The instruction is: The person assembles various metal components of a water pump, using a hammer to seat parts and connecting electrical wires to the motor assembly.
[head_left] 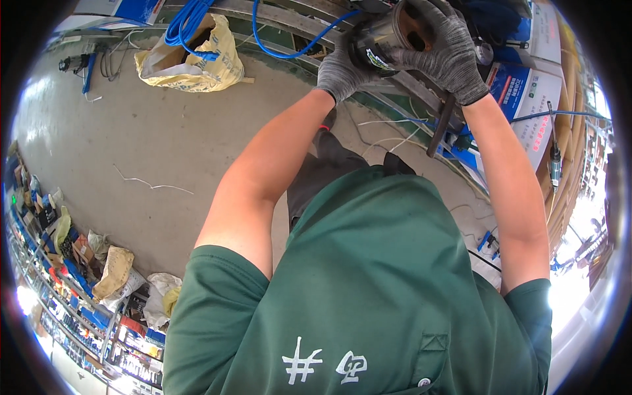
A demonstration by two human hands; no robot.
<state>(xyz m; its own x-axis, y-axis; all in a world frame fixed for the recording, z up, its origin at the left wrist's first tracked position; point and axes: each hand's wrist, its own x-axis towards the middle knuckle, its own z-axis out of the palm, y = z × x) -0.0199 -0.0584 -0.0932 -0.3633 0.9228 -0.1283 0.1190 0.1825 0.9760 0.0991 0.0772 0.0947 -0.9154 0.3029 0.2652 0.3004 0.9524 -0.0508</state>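
Up at the metal-framed bench, I hold a dark cylindrical housing between my two gloved hands. It has a metallic rim, a label on its side and a hollow, brownish opening facing right. My left hand, in a grey knit glove, is closed around its left side. My right hand, gloved the same way, grips the rim on the right, with its thumb across the front. The fingers at the back are partly hidden by the housing and cut off by the picture's top edge.
A blue cable coil hangs over an open woven sack at the upper left. Blue-and-white boxes stand at the right, near a hanging power screwdriver. Loose white wire lies on the floor; loaded shelving lines the lower left.
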